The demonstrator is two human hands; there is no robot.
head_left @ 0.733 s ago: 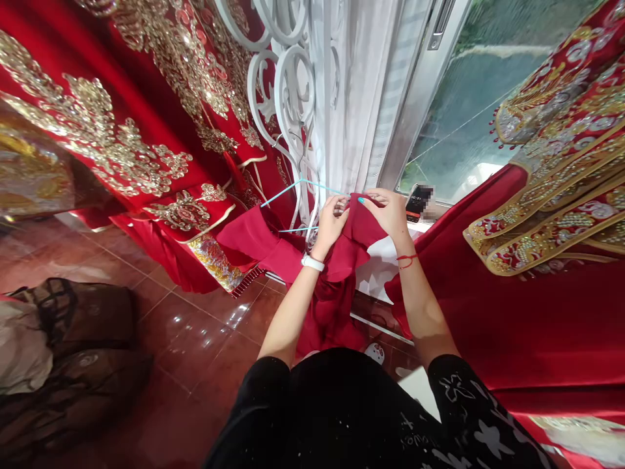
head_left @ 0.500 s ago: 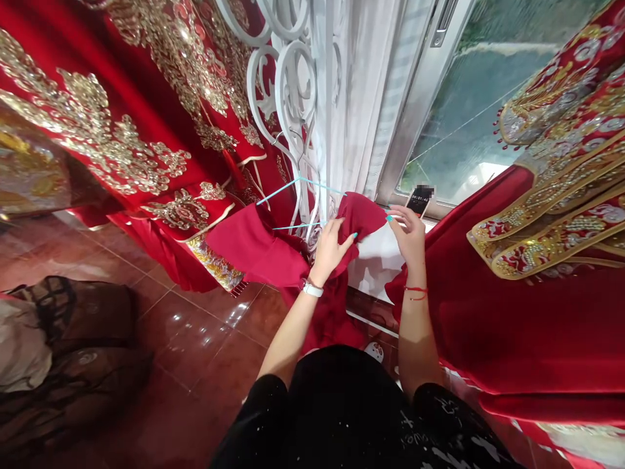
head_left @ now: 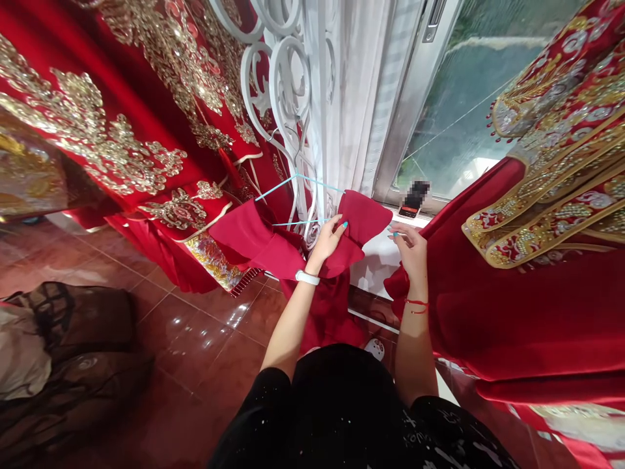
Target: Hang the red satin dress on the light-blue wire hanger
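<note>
A plain dark red garment [head_left: 244,242] hangs on a light blue hanger [head_left: 276,186], its short sleeves spread to both sides. My left hand [head_left: 328,242] rests at the neckline, with fingers and thumb closed on the cloth. Just off the edge of the right-hand sleeve [head_left: 367,218], my right hand [head_left: 411,253] has its thumb and forefinger pinched together. Whatever is in that pinch, if anything, is too small to make out. The lower part of the garment drops behind my left forearm.
White scrolled ironwork [head_left: 289,78] stands behind the hanger. Red gowns with gold beading [head_left: 122,156] hang at left, and embroidered red garments [head_left: 537,215] at right. A phone [head_left: 414,200] leans on the window ledge. Dark bags [head_left: 88,312] lie on the tiled floor [head_left: 180,339].
My right hand has drawn slightly down and away from the sleeve edge, leaving a small gap. My left hand has shifted a little left, still on the neckline.
</note>
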